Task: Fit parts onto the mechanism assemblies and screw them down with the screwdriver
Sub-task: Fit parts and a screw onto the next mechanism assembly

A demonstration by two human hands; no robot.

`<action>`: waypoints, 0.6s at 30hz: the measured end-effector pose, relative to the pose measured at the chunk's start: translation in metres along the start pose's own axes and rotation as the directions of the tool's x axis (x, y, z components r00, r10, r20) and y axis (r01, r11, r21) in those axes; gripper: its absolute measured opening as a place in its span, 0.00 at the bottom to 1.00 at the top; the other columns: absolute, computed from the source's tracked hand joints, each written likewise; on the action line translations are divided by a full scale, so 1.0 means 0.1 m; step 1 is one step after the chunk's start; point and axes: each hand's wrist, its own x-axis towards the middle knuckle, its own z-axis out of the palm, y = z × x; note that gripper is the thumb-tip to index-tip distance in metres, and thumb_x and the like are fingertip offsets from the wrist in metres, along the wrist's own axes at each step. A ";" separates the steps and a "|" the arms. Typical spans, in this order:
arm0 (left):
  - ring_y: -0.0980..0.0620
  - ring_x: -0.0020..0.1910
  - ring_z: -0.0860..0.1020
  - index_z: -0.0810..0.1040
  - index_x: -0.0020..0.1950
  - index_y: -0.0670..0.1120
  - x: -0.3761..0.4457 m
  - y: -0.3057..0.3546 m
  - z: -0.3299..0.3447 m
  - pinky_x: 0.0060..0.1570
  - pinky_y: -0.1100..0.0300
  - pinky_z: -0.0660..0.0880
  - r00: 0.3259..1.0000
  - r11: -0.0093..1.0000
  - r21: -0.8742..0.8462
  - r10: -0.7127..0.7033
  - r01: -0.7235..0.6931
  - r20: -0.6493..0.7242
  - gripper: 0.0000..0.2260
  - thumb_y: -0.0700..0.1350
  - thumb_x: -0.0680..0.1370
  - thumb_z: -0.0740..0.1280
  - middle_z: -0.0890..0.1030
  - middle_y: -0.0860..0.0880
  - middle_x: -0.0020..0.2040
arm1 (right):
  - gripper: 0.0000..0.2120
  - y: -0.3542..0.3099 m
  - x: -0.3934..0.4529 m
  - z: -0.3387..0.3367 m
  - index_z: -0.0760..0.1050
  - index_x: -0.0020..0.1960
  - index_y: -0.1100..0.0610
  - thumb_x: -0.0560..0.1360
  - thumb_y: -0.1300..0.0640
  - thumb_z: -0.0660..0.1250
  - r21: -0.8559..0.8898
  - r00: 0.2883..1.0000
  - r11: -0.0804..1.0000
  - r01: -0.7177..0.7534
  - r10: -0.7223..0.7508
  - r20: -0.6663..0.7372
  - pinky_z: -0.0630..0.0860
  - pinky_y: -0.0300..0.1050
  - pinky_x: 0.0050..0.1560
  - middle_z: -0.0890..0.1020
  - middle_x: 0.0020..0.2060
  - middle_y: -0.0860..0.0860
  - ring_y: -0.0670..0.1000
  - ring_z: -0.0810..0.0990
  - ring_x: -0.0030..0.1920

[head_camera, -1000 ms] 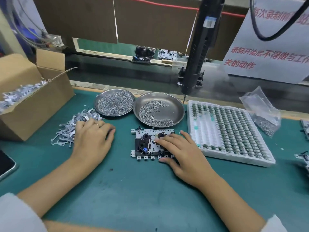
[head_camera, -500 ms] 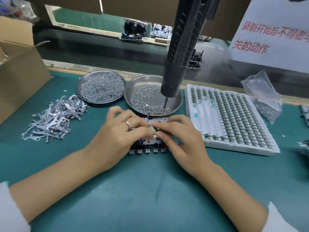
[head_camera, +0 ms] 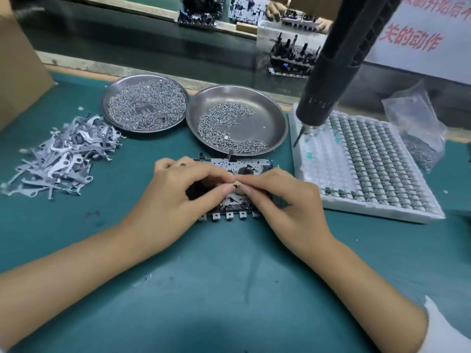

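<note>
A second ago the left hand lay by the metal bits. Now both hands pinch a tiny part over the mechanism, right hand too. Fitting has begun; the screwdriver hangs untouched behind.

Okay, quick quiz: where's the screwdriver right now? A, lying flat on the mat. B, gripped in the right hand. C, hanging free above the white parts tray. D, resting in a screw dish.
C: the screwdriver hangs over the white parts tray, while both hands work at the mechanism assembly.
</note>
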 end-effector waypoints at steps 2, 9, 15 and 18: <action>0.71 0.44 0.72 0.77 0.45 0.64 0.01 -0.01 0.00 0.53 0.67 0.60 0.999 0.999 -0.029 -0.038 0.038 -0.004 0.05 0.53 0.71 0.68 0.77 0.71 0.41 | 0.10 0.01 -0.02 -0.02 0.82 0.54 0.60 0.74 0.65 0.69 0.041 1.000 0.999 -0.020 0.020 0.007 0.76 0.51 0.41 0.83 0.37 0.54 0.56 0.79 0.39; 0.65 0.45 0.74 0.77 0.44 0.64 0.00 0.03 0.01 0.53 0.65 0.60 0.999 0.999 -0.007 -0.045 0.045 -0.001 0.07 0.53 0.70 0.70 0.79 0.67 0.42 | 0.09 -0.01 -0.05 -0.04 0.82 0.53 0.56 0.74 0.63 0.68 0.101 0.994 0.989 -0.104 0.102 0.025 0.78 0.54 0.40 0.82 0.39 0.56 0.54 0.81 0.42; 0.59 0.45 0.76 0.76 0.44 0.65 -0.01 0.07 0.00 0.53 0.66 0.60 0.999 0.998 0.057 -0.039 0.041 -0.034 0.09 0.52 0.69 0.71 0.80 0.67 0.43 | 0.09 -0.02 -0.04 -0.07 0.81 0.52 0.51 0.74 0.60 0.68 0.144 0.980 0.971 -0.193 0.183 0.083 0.77 0.47 0.48 0.83 0.40 0.50 0.49 0.79 0.47; 0.58 0.45 0.76 0.77 0.45 0.63 -0.02 0.09 0.00 0.54 0.63 0.60 0.999 0.998 0.046 -0.036 0.037 -0.012 0.09 0.53 0.68 0.71 0.82 0.64 0.38 | 0.09 -0.02 -0.04 -0.08 0.81 0.53 0.52 0.75 0.59 0.67 0.162 0.973 0.961 -0.224 0.211 0.096 0.75 0.41 0.50 0.84 0.40 0.46 0.47 0.79 0.48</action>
